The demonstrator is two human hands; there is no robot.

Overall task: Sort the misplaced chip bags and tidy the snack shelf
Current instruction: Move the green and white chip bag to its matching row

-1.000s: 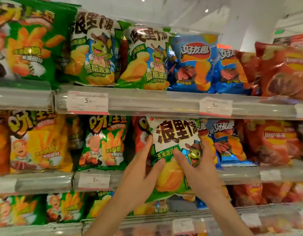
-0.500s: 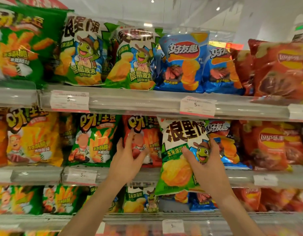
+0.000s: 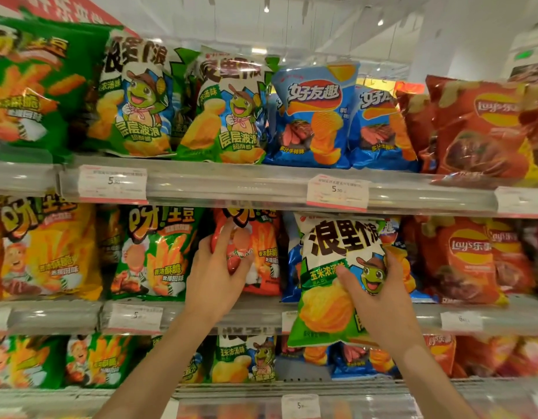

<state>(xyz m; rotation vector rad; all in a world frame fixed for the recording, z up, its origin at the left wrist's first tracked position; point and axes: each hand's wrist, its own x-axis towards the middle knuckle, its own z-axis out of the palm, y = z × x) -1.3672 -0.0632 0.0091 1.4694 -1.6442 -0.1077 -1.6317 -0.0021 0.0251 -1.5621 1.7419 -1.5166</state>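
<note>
My right hand grips a green-and-white chip bag with a turtle mascot, held out in front of the blue bags on the middle shelf. Fingers of my left hand curl round the left edge of an orange-red fries bag standing on that same shelf. Two matching green turtle bags stand on the top shelf, left of centre.
The top shelf also holds blue bags and red Lay's bags. Yellow and green fries bags stand left of my left hand, red Lay's bags at the right. Price rails front each shelf.
My left hand let go of the green turtle bag, moved left and took hold of the orange-red fries bag. My right hand keeps the turtle bag, shifted slightly right.
</note>
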